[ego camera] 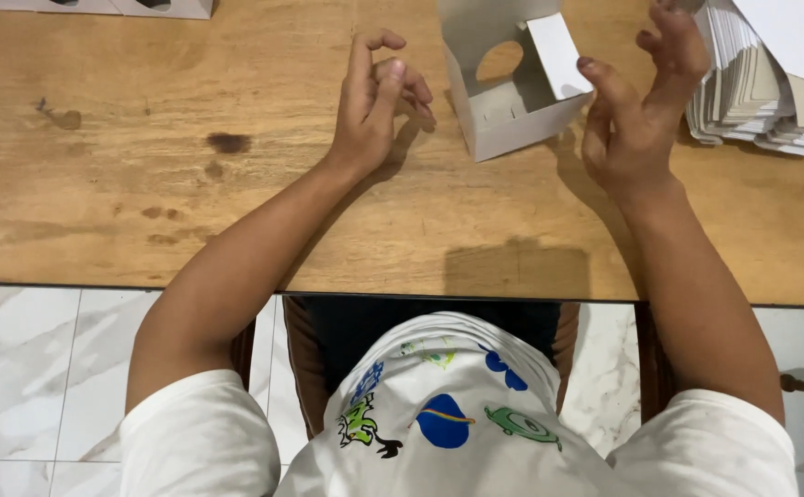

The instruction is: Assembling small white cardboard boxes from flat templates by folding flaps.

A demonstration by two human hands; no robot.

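Observation:
A small white cardboard box (pixel 512 106), half folded with a round hole in one wall and an open flap, sits on the wooden table (pixel 144 184) between my hands. My left hand (pixel 374 101) hovers just left of the box, fingers curled loosely, holding nothing. My right hand (pixel 636 106) is raised just right of the box with fingers spread; its thumb tip is close to the box's flap, and I cannot tell if it touches.
A stack of flat unfolded cardboard blanks (pixel 761 92) lies at the far right of the table. More white folded boxes (pixel 158 7) show at the top left edge. Dark stains mark the wood. Below the table edge are a marble-tiled floor (pixel 15 368) and my chair.

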